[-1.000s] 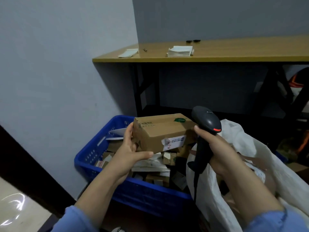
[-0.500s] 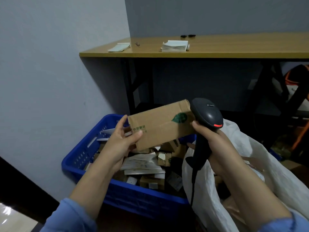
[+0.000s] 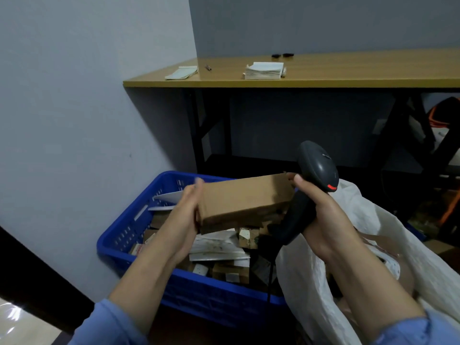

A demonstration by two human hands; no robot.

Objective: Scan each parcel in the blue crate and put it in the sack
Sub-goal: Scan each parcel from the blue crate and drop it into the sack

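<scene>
- Above the crate [image 3: 119, 242], the left hand [image 3: 185, 215] grips the box [image 3: 245, 201] by one end; it could slip.
- Right hand [image 3: 321, 220] clasps the scanner [image 3: 317, 168]; no label faces up, so a scan may miss.
- Sack [image 3: 373, 245] mouth sags and could catch the box.

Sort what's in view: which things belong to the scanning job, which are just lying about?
Job: box, scanner, blue crate, sack, left hand, right hand.
Lying about: paper stack, sheets, table.
</scene>
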